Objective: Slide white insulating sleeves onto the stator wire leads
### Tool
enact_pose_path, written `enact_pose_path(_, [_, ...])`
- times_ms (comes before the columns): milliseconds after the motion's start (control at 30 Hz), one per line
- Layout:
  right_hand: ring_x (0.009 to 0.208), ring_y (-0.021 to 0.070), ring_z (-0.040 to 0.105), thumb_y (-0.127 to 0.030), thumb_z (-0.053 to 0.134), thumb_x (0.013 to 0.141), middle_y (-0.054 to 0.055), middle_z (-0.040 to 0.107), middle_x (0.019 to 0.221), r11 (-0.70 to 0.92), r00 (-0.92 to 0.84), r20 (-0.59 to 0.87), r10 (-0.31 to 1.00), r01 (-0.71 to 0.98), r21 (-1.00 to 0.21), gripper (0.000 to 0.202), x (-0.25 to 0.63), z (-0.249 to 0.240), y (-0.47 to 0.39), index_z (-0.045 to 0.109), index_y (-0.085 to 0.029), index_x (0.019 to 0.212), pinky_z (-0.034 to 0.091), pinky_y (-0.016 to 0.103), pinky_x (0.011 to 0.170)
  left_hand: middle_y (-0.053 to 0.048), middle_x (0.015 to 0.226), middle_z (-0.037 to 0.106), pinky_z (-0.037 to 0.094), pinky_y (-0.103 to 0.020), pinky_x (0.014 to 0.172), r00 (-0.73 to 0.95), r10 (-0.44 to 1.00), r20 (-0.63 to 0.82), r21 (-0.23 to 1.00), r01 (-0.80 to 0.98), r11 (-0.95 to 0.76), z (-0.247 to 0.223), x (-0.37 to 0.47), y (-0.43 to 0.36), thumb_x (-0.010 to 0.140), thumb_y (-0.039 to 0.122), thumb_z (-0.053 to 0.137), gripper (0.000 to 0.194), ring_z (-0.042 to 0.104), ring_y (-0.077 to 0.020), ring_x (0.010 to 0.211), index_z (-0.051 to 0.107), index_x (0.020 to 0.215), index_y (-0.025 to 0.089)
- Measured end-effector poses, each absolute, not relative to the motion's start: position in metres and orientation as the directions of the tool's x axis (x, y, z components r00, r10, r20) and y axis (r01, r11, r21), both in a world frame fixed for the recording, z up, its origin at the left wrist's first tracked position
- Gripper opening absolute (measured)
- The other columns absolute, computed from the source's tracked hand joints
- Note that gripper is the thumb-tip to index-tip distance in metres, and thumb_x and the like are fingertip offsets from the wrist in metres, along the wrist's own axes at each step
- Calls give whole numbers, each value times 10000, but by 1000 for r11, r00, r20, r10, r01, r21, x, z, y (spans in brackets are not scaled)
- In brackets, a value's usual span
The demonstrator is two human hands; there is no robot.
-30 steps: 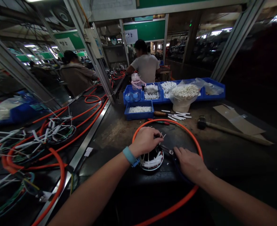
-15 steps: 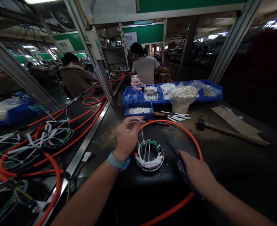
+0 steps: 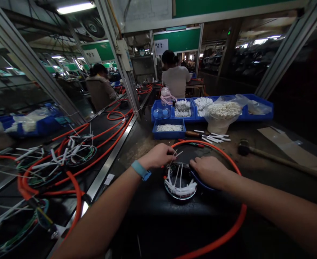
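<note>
On the dark bench lies a round motor stator (image 3: pixel 180 196), with white sleeving round its near side and thin white ties standing up from it. At its far left rim my left hand (image 3: pixel 162 155) pinches the loose end of a white cable tie (image 3: pixel 179 154). My right hand (image 3: pixel 208 171) is closed around blue-handled pliers (image 3: pixel 205 184) at the ring's right side. Their jaws are hidden behind the hand and the ring. An orange cable (image 3: pixel 230 162) loops behind the stator and passes under my right forearm.
Behind are a small blue tray (image 3: pixel 169 133) of white pieces, blue bins (image 3: pixel 261 114) and a bagged tub (image 3: pixel 219 124). A hammer (image 3: pixel 244 147) lies right, near cardboard (image 3: pixel 279 142). Leftward, wired stators (image 3: pixel 80 154) sit beyond a metal edge (image 3: pixel 112 154). Two people (image 3: pixel 174 77) sit farther off.
My right hand has brought the pliers leftward and up to the stator's right side. My left hand has turned and now pinches the tie end nearer the ring. The whole view has shifted.
</note>
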State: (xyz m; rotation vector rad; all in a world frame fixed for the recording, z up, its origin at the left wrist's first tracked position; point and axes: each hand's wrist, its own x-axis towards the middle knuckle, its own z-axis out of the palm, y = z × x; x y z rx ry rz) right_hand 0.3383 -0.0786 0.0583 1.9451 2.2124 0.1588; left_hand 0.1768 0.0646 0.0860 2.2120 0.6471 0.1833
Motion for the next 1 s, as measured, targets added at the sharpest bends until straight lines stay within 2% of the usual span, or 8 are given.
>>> enact_pose_path(167, [737, 225, 638, -70, 387, 843, 98, 632, 848, 131, -112, -91, 990, 962, 239, 262, 355, 55, -89, 560, -138, 1027, 418, 273, 567, -33, 783, 650, 436, -230, 651, 718, 691, 82, 788, 377, -486, 75, 157, 72, 803, 290, 493, 250, 560, -140, 696, 676, 856, 128])
enact_pose_path(267, [778, 237, 624, -80, 400, 843, 92, 624, 900, 172, -156, -80, 984, 950, 259, 287, 359, 53, -94, 541, -153, 1083, 428, 295, 594, -48, 805, 649, 465, -240, 633, 662, 745, 79, 827, 374, -420, 74, 142, 71, 826, 306, 451, 302, 568, -136, 661, 642, 963, 116])
enact_pose_path(467, [723, 227, 629, -77, 407, 850, 86, 630, 838, 275, -259, -93, 961, 927, 257, 251, 340, 59, -78, 562, -149, 1033, 411, 288, 563, 11, 694, 642, 432, -209, 602, 876, 470, -110, 795, 361, -487, 89, 142, 53, 759, 238, 563, 196, 552, -120, 615, 698, 873, 153])
enact_pose_path(600, [695, 228, 638, -56, 401, 837, 87, 638, 809, 277, -250, -134, 959, 926, 256, 255, 339, 60, -78, 566, -146, 1010, 389, 277, 528, -14, 729, 644, 445, -217, 669, 786, 617, 26, 774, 375, -511, 85, 144, 52, 761, 230, 572, 141, 576, -139, 709, 691, 746, 157])
enact_pose_path(733, [712, 233, 629, -56, 390, 826, 92, 636, 833, 207, -183, -121, 976, 952, 226, 260, 359, 59, -103, 569, -150, 988, 403, 298, 563, -38, 769, 632, 475, -240, 625, 681, 731, 46, 834, 377, -404, 80, 133, 51, 853, 292, 438, 262, 566, -121, 629, 632, 911, 127])
enact_pose_path(800, [757, 225, 621, -47, 386, 814, 104, 637, 904, 198, -182, -97, 979, 959, 200, 293, 367, 59, -120, 568, -157, 1015, 417, 308, 615, -17, 735, 624, 477, -238, 585, 725, 686, -67, 890, 354, -288, 82, 129, 44, 820, 284, 491, 269, 558, -114, 583, 600, 1008, 126])
enact_pose_path(867, [769, 211, 611, -43, 385, 805, 103, 635, 955, 209, -198, -77, 977, 962, 175, 327, 369, 60, -135, 566, -173, 1043, 419, 310, 645, 17, 680, 613, 468, -225, 567, 819, 533, -213, 917, 355, -179, 86, 131, 34, 733, 220, 592, 325, 559, -113, 566, 592, 1048, 139])
enact_pose_path(1000, [711, 205, 600, -84, 403, 816, 66, 635, 883, 255, -242, -111, 964, 959, 126, 288, 351, 63, -142, 564, -197, 1027, 387, 289, 587, 49, 562, 559, 426, -198, 528, 883, 310, -353, 891, 418, -176, 92, 149, 17, 701, 157, 602, 193, 514, -95, 506, 643, 888, 130])
